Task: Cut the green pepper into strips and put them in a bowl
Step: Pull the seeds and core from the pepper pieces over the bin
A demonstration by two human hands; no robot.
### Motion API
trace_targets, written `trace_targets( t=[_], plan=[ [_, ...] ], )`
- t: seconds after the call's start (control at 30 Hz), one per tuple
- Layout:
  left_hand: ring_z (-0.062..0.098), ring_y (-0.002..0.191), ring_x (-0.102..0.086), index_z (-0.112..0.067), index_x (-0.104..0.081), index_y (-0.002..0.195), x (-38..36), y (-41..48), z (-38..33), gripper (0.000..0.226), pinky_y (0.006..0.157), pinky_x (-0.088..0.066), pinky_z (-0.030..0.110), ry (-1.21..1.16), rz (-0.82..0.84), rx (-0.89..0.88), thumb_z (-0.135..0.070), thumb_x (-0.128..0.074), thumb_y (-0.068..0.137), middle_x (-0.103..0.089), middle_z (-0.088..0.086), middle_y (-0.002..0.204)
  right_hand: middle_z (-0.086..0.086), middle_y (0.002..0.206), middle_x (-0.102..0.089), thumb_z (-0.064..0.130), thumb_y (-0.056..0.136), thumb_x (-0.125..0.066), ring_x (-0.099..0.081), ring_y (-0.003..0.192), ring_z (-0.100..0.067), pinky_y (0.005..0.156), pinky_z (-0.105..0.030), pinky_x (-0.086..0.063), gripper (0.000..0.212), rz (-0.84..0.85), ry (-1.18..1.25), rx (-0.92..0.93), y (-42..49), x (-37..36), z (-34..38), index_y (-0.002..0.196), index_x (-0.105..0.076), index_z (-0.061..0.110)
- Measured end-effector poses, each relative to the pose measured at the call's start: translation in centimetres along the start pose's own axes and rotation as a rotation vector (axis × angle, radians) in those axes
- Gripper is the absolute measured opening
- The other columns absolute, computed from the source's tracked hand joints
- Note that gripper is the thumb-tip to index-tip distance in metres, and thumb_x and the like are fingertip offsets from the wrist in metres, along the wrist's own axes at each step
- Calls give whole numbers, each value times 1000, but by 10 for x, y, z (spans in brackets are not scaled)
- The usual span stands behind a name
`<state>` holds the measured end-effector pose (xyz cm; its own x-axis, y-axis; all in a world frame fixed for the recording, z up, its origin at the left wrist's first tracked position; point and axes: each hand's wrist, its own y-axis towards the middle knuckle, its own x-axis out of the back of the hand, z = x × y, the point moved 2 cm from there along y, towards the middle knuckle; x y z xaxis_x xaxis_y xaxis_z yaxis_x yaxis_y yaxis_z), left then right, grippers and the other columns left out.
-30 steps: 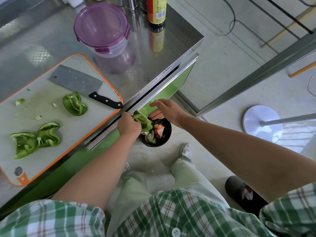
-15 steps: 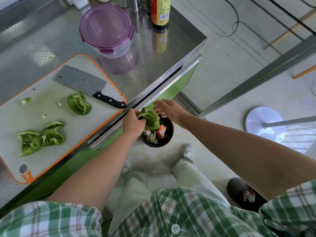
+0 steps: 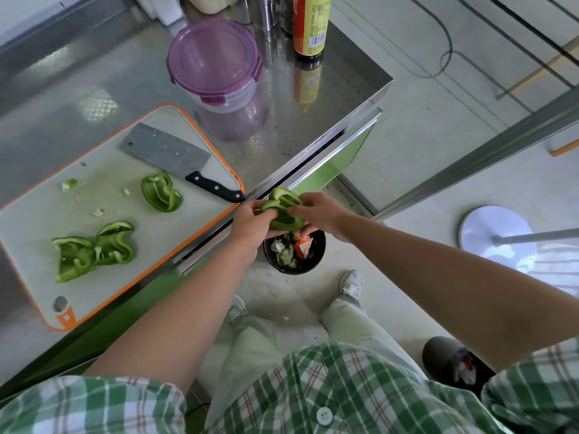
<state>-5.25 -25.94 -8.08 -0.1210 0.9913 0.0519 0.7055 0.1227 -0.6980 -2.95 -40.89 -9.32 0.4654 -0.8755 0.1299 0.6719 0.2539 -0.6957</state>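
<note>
Just off the front corner of the stainless-steel bench [image 3: 78,89], above a round black bin [image 3: 321,249] on the floor: a curled, hollowed piece of green pepper [image 3: 283,211], held up between both hands. Gripped from its left side by the left hand [image 3: 250,220], with fingers curled under the flesh. Pinched from its right side by the right hand [image 3: 319,211], with fingertips on the upper edge. Down in the bin, mixed scraps in white, orange and green.

On the bench, to the left of the hands, a white cutting board with an orange rim [image 3: 37,220]. Lying on it, 3 more pepper pieces: 1 cupped piece [image 3: 160,192] near the middle, just beside the knife, and 2 touching pieces [image 3: 94,249] nearer the front left. Scattered around them, small pale green bits. Flat across the board's far right corner, a steel cleaver with a black handle [image 3: 166,150], handle end at the orange rim, close to the left hand.

Behind the board and apart from it, a clear round container with a purple clip lid [image 3: 214,57]. Further back, at the bench's far edge, a brown sauce bottle with a yellow label [image 3: 311,23].

On the floor, 2 pale shoes either side of the bin's near edge, a second dark bin [image 3: 445,358] at lower right, and a white round stand base [image 3: 495,233] well off to the right.
</note>
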Motion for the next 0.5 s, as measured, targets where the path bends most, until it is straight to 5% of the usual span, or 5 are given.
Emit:
trace_targets(
  t=[0.1,0.23,0.33,0.5],
  plan=[
    [24,90,-72,-8,-67,100,4,-7,-6,16,71,-61,33,56,119,-3,-21,-58,96,-73,11,97,-16,99,-69,18,97,-54,-69,70,-23,79,-38,-59,30,-20,1,5,3,5,-4,122,-57,2],
    [23,73,-69,-15,-59,83,7,-10,-6,23,76,-59,40,5,64,-10,-28,-51,100,-69,6,80,-15,91,-68,24,100,-46,-65,60,-19,68,-33,-59,34,-32,11,18,3,6,-6,124,-58,3],
    [27,73,-68,-15,-58,87,8,-9,-4,28,77,-58,41,10,57,4,-32,-43,103,-68,12,84,-11,73,-66,28,102,-42,-63,57,-18,61,-30,-56,37,-64,131,6,4,7,-3,124,-58,1],
    [23,71,-69,-12,-65,98,11,-6,-3,29,70,-59,36,66,108,-7,-35,-47,100,-71,13,89,-17,79,-69,24,103,-39,-67,64,-25,66,-33,-58,36,-76,99,53,2,7,1,119,-60,0]
  ],
)
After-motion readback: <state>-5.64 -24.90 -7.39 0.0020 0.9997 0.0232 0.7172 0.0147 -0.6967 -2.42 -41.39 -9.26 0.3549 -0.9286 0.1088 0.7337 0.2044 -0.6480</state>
